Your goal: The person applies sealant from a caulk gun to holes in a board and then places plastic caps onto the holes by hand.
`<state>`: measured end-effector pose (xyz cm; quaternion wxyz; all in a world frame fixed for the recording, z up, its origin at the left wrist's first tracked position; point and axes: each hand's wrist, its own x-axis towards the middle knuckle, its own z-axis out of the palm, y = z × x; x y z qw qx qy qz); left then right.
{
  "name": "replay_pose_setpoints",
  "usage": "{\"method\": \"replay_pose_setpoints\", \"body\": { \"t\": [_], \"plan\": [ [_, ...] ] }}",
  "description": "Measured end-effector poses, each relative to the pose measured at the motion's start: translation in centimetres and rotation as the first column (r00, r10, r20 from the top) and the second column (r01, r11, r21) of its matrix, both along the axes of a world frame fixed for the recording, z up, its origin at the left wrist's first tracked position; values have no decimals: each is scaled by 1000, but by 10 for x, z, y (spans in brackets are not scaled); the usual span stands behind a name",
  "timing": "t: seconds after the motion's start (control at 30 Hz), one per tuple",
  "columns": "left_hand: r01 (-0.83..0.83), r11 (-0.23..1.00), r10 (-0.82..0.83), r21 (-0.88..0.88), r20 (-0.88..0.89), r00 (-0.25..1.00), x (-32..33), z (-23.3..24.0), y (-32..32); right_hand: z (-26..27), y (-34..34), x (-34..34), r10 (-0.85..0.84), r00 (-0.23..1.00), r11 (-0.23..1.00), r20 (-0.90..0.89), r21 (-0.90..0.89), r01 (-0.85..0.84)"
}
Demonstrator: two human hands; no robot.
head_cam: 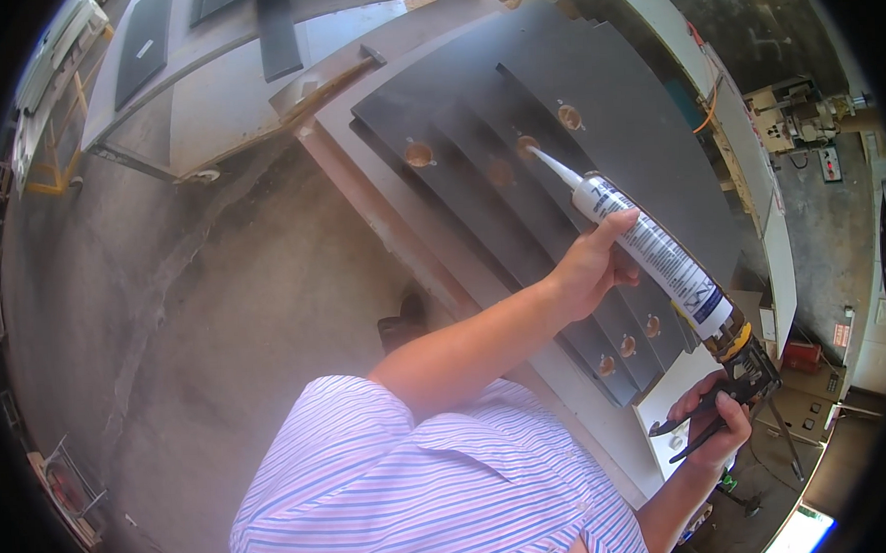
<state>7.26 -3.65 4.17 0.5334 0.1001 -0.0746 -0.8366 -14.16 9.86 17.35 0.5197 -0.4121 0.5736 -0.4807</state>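
A caulking gun [752, 363] loaded with a white sealant cartridge [657, 263] slants across my front. My left hand [587, 266] cradles the cartridge near its front end, thumb on top. Around the gun's black handle and trigger is my right hand [716, 424], at the lower right. The white nozzle [557, 166] points at a round hinge-cup hole [528, 145] in a dark grey panel; whether the tip touches cannot be told. Dark grey panels [627, 83] lie stacked in steps, with more bare-wood holes, such as one hole [418, 155] at the far left corner and several near me.
The panels rest on a pale workbench [411, 226]. At the upper left, another table [199, 124] holds more dark boards [144, 48]. White boards [734, 145] stand along the right side, with a machine [800, 124] beyond. Concrete floor [251, 307] spreads at left.
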Motion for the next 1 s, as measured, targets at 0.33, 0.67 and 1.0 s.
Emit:
{"method": "replay_pose_setpoints", "body": {
  "t": [0.33, 0.67, 1.0],
  "plan": [
    [20, 999, -10, -48, 196, 981, 6, 11, -1, -16, 8, -1, 12, 996, 999, 87, -31, -9],
    [7, 998, 9, -68, 241, 970, 12, 13, 4, -28, 15, 1, 45, 991, 998, 126, -48, -39],
    [-29, 999, 33, -19, 266, 963, 22, 19, 11, -24, 10, -1, 13, 978, 999, 207, 43, -22]
  ]
}}
